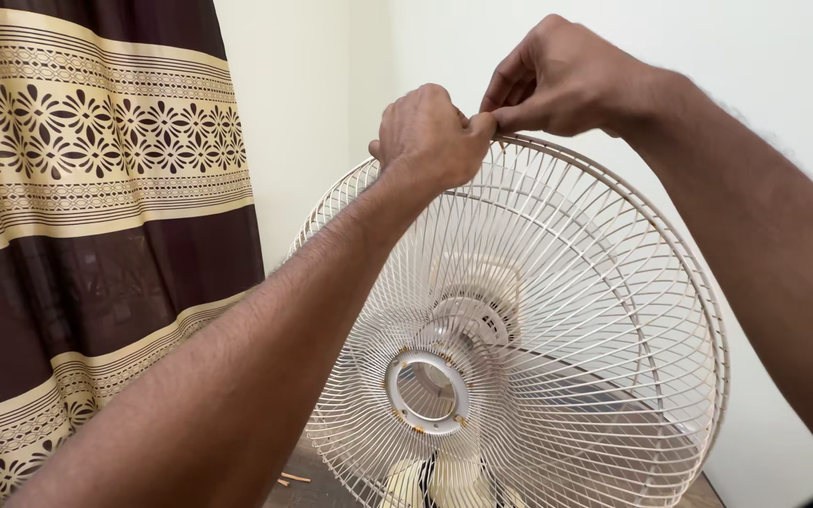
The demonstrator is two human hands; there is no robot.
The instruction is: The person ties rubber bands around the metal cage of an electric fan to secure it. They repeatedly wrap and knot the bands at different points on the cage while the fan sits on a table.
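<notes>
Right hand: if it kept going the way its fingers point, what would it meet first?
The right hand points left along the fan guard's top rim; it would meet the left hand first, apparently already touching.

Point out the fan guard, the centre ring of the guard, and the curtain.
fan guard (613, 310), head view, on the wire spokes right of centre.
centre ring (397, 381), head view, on its left band.
curtain (96, 188), head view, on the patterned cream band.

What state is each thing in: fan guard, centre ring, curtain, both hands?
Fan guard: wire cage upright, front and rear halves together, rim gripped at the top.
Centre ring: hub cap absent, open hole.
Fan blades: behind the wires, blurred; motion cannot be told.
Curtain: hanging, drawn.
Left hand: closed on the top rim.
Right hand: fingers pinched at the top rim.
</notes>
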